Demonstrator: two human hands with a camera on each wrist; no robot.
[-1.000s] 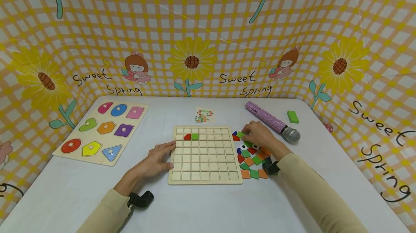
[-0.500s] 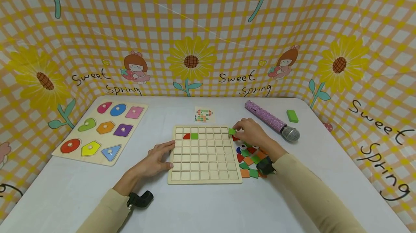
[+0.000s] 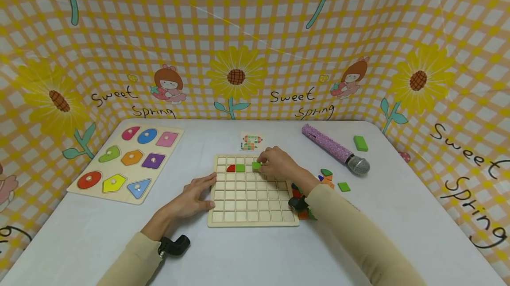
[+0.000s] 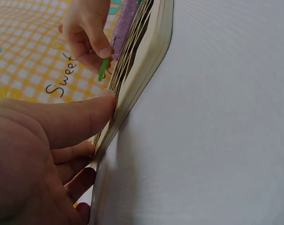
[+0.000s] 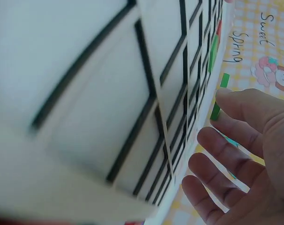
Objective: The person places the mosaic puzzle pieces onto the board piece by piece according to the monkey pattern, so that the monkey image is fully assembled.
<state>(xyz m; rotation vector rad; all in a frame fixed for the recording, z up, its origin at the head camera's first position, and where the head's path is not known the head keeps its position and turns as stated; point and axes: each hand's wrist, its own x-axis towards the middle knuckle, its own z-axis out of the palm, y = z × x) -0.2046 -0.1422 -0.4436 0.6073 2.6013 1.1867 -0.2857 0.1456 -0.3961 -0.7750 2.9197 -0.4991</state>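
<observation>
My right hand [image 3: 279, 164] pinches a green square tile [image 3: 256, 166] between thumb and fingertips. It is held over the upper row of a wooden grid board [image 3: 247, 197]; in the right wrist view the tile [image 5: 225, 80] stands on edge, the other fingers being spread below. A red quarter-round piece [image 3: 231, 168] and another green square tile [image 3: 240, 168] sit side by side in that row, left of the held one. My left hand [image 3: 195, 197] rests against the board's left edge, thumb [image 4: 92, 110] and fingertips touching it.
Loose coloured pieces [image 3: 303, 213] lie right of the board, partly hidden by my right arm. Behind the board is a small pattern card [image 3: 251, 141]. A glittery microphone [image 3: 328, 144] and green block [image 3: 360, 143] lie back right; a knobbed shape puzzle [image 3: 113, 167] is at left.
My right hand has picked the green tile from the loose pieces and carried it left over the board's upper row. My left hand has stayed at the board's edge.
</observation>
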